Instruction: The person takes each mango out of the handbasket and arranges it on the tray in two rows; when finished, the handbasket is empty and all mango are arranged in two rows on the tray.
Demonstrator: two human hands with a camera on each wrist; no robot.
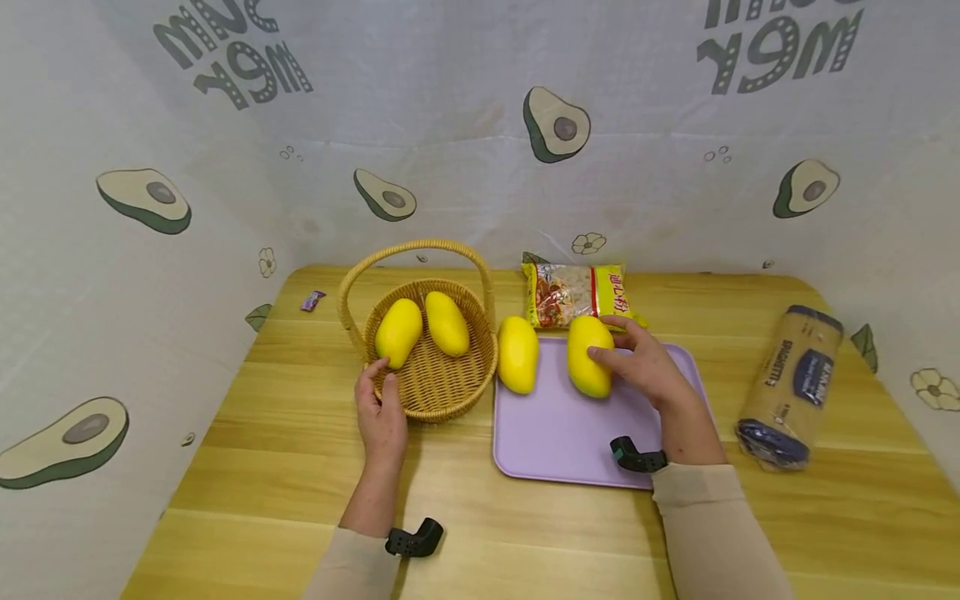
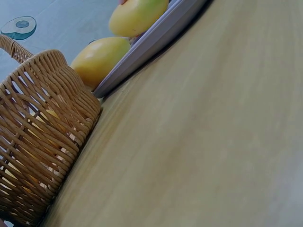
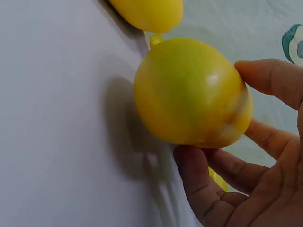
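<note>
My right hand (image 1: pixel 647 367) grips a yellow mango (image 1: pixel 588 357) between thumb and fingers. In the right wrist view the mango (image 3: pixel 191 92) is just off the lilac tray (image 1: pixel 555 450), casting a shadow on it. Another mango (image 1: pixel 517 356) lies at the tray's left edge. Two more mangoes, one on the left (image 1: pixel 399 332) and one on the right (image 1: pixel 447 325), lie in a wicker basket (image 1: pixel 435 392) with an arched handle. My left hand (image 1: pixel 381 417) rests at the basket's near-left rim, fingertips near the left mango. The left wrist view hardly shows that hand.
A yellow-and-clear food packet (image 1: pixel 573 293) lies behind the tray. To the right is a brown wrapped roll-like package (image 1: pixel 791 387). A small purple wrapped sweet (image 1: pixel 312 301) lies left of the basket. An avocado-print curtain (image 1: pixel 465 133) hangs behind the wooden table (image 1: pixel 247 500).
</note>
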